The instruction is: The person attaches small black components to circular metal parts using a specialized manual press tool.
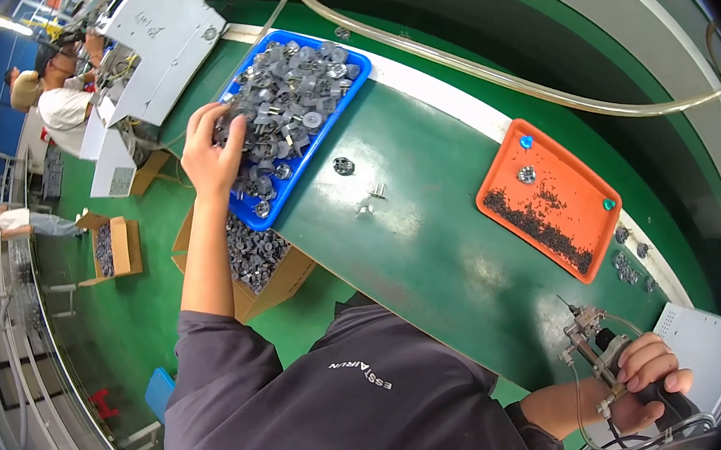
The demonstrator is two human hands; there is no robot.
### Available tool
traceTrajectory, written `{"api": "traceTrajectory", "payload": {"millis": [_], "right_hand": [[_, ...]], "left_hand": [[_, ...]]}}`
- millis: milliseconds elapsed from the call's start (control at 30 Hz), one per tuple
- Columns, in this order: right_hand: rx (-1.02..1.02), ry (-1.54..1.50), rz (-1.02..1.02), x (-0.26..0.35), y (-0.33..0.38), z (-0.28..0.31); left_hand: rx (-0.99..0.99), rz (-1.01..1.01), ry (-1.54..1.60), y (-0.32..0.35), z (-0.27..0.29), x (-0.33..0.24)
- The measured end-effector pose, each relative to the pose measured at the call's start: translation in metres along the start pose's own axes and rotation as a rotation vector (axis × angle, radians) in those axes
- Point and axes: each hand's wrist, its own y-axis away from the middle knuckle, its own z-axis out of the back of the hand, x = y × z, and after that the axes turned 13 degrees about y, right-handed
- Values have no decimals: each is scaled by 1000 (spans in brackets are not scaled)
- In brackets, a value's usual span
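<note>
At the far left of the bench, my left hand is at the edge of a blue tray heaped with grey, see-through plastic parts. Its fingers and thumb curl around a grey plastic part, mostly hidden by the hand. Low on the right, my right hand is wrapped around the dark grip of a handheld pneumatic tool. The tool has a metal body, a thin pointed tip and attached hoses. Its tip points toward an orange tray holding tiny black pieces, one round part and two blue-green pieces.
One round part and small metal pieces lie mid-bench. Several parts sit beyond the orange tray. A clear hose arches over the far side. Below the bench stands a filled cardboard box. Other people work near a white machine.
</note>
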Motion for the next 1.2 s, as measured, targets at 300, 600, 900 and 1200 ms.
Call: {"api": "traceTrajectory", "payload": {"millis": [300, 600, 900, 1200], "right_hand": [[-72, 55, -3, -4, -2, 3], [-58, 79, 19, 1, -3, 2], [-47, 0, 61, 3, -3, 10], [76, -30, -6, 3, 2, 20]], "left_hand": [[44, -177, 105, -12, 8, 43], [350, -564, 193, -71, -115, -135], [509, -518, -53, -78, -264, -63], [627, -441, 580, -32, -198, -201]]}}
